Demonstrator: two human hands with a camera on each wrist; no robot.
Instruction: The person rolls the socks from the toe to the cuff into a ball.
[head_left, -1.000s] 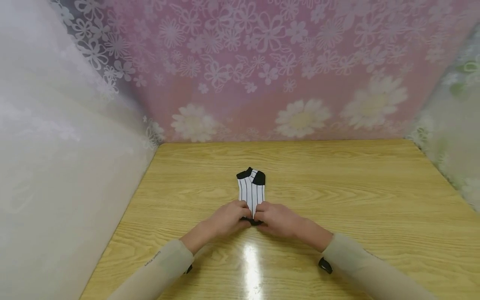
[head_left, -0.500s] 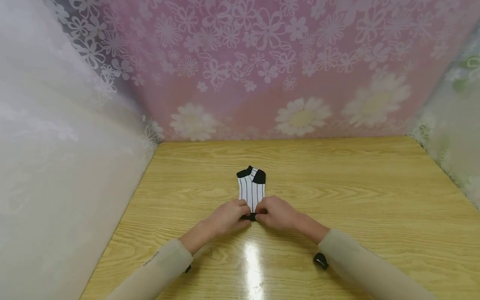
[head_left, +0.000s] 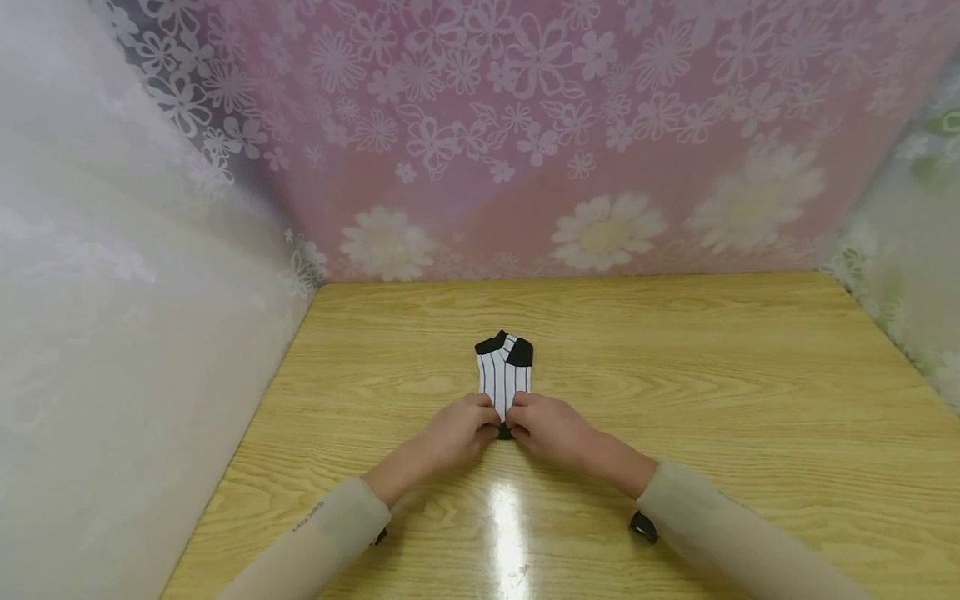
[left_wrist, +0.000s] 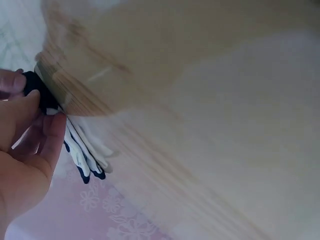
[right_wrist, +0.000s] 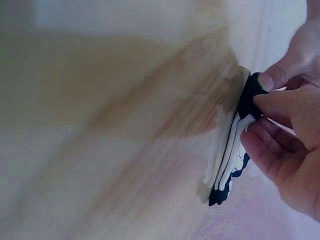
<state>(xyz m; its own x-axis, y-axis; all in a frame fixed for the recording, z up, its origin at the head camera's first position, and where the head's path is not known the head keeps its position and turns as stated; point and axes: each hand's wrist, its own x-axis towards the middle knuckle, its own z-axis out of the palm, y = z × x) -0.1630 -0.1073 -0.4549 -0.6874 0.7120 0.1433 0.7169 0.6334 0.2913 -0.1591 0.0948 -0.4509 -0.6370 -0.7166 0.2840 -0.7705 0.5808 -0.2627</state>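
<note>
Left thumb's tucked in compared with half a second ago, and the right hand has curled in closer. So now it and the left hand both pinch the black toe end of the striped socks, side by side, wrists angled inward. Socks lie mid-tabletop, cuffs pointing away.

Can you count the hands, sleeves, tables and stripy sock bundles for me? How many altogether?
Hands: 2, left hand and right hand
Sleeves: 2, left sleeve and right sleeve
Table: 1
Stripy sock bundle: 1 (I can't tell how many socks)
Total: 6
</note>
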